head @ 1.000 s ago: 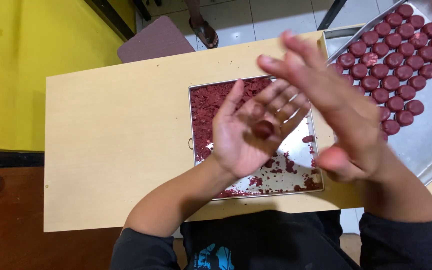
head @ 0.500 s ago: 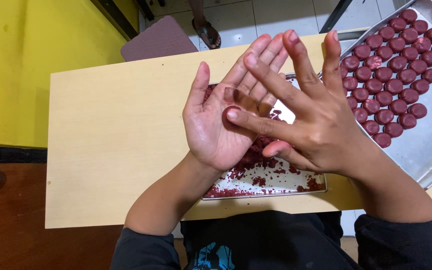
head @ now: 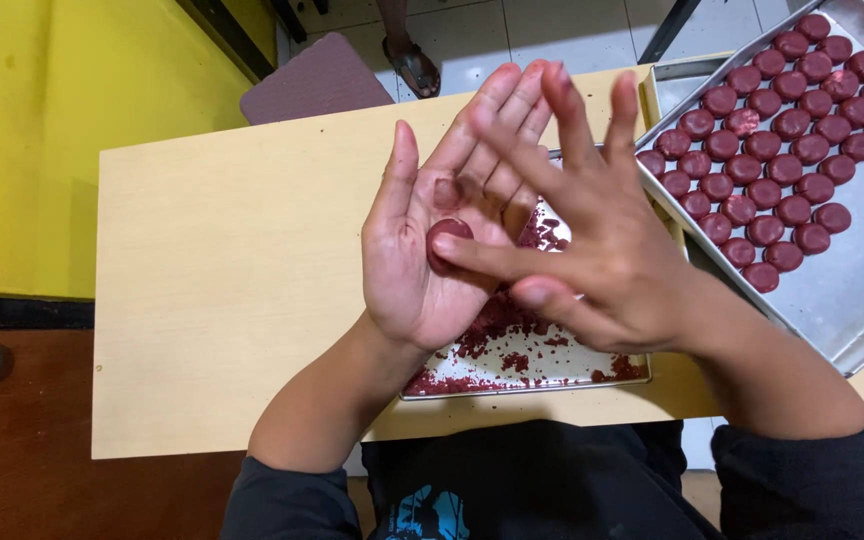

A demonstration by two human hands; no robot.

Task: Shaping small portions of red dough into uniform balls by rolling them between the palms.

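Nearest the camera, a small metal tray (head: 512,385) is sitting at the front edge of the pale wooden bench (head: 222,300), carrying scattered dark red crumbs (head: 497,335) with much bare metal showing between them; judging by that, most of the red mixture is already used up, though a thin layer is remaining.

Just above that tray, the left hand (head: 432,250) is lying palm up with fingers spread, cradling a single dark red ball (head: 447,240) in the hollow of the palm. The right hand (head: 592,250) is crossing over it, fingers splayed wide and not closing on anything, its lower fingers pressing against the ball. The piece is looking round and smooth, so its shaping seems close to finished, but it is not yet placed with the others.

Farther off to the right, a large metal baking tray (head: 852,290) is resting tilted across the bench corner, holding rows of shaped red pieces (head: 772,160). They are filling its upper part, while the lower stretch is bare, so room is remaining for many more.
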